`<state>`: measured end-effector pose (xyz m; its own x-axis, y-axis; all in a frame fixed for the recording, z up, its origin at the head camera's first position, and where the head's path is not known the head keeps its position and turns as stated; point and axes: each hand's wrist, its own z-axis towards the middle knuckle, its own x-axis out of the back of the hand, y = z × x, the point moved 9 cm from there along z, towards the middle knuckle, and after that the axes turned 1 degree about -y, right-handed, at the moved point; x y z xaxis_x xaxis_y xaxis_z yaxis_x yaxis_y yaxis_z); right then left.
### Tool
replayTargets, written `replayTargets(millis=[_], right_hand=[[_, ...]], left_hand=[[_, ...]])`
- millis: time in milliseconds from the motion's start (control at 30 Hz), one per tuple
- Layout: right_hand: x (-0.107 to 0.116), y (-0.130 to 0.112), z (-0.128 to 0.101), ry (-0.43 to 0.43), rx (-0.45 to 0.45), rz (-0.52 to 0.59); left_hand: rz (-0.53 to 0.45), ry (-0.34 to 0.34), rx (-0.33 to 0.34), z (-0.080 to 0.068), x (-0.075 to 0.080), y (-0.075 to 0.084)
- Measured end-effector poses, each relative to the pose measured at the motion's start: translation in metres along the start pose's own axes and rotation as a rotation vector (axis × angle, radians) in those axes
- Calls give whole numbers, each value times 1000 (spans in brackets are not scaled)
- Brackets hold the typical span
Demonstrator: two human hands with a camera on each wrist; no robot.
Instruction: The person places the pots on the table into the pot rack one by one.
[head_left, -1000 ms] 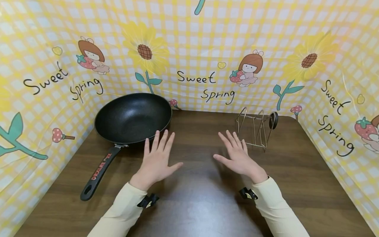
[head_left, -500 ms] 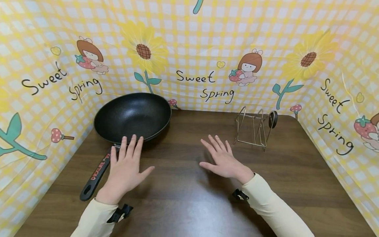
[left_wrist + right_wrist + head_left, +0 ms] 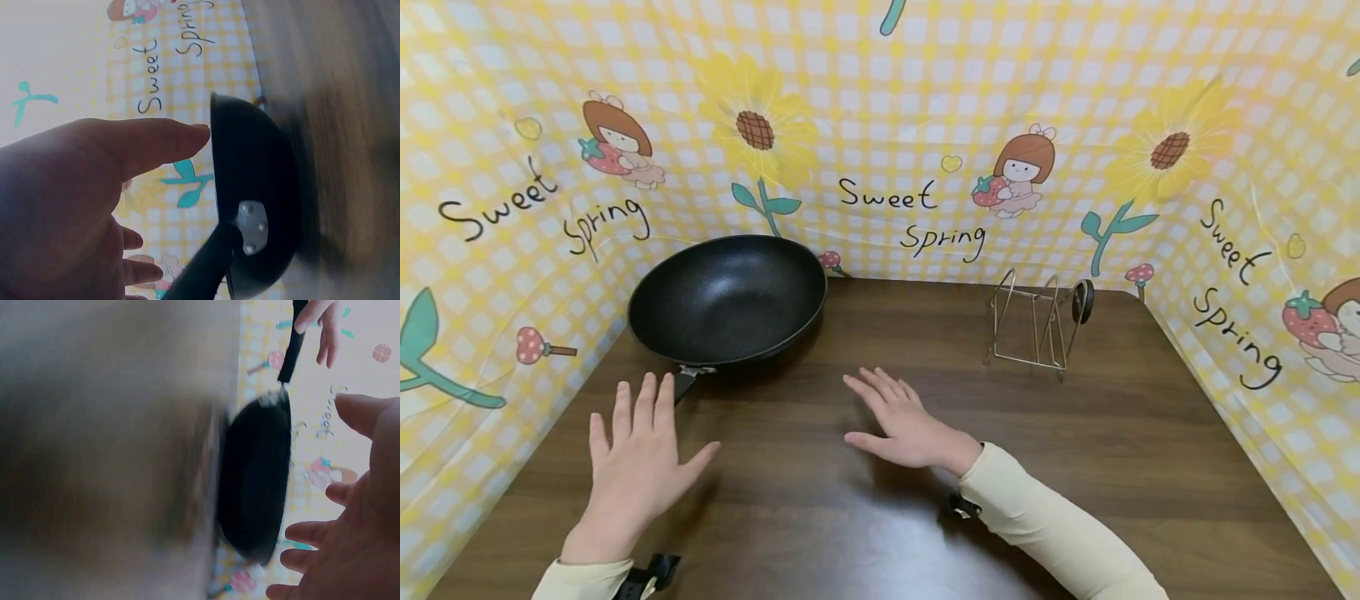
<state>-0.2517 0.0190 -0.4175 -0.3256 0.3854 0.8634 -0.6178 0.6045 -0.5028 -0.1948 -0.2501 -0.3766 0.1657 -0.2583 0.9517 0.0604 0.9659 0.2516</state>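
Note:
A black wok [image 3: 730, 300] sits at the back left of the table, its dark handle [image 3: 684, 385] pointing toward the near left. My left hand [image 3: 638, 479], fingers spread and thumb stretched out to the right, is over that handle and hides most of it in the head view. Seen from the left wrist, the handle [image 3: 209, 262] runs up past the fingers to a riveted metal plate [image 3: 253, 228] on the wok's side. My right hand [image 3: 906, 429] hovers over the table's middle, fingers extended toward the wok and holding nothing.
A gold wire rack [image 3: 1030, 362] with a round black piece [image 3: 1083, 302] on its right end stands at the back right. The brown wooden table [image 3: 1120, 475] is enclosed by a yellow checked cloth [image 3: 880, 125] at the back and both sides.
My left hand has moved left and nearer to me, from beside the wok's rim to over its handle. The right hand has shifted left, away from the rack. Wok and rack stay put.

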Motion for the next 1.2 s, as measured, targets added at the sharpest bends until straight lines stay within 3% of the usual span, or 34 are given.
replayTargets(millis=[400, 567, 833, 933, 1200], right_hand=[[-39, -33, 48, -150, -47, 487], [-59, -41, 66, -200, -111, 708], [-75, -61, 89, -244, -100, 1230], [-77, -70, 94, -270, -95, 1362], [-78, -80, 103, -286, -101, 1533]], left_hand=[[-9, -16, 93, -11, 2, -26], [-1, -25, 130, -12, 0, -36], [23, -71, 156, -4, -6, -38], [22, -19, 139, -2, -5, -33], [10, 216, 64, -8, 6, -20]])
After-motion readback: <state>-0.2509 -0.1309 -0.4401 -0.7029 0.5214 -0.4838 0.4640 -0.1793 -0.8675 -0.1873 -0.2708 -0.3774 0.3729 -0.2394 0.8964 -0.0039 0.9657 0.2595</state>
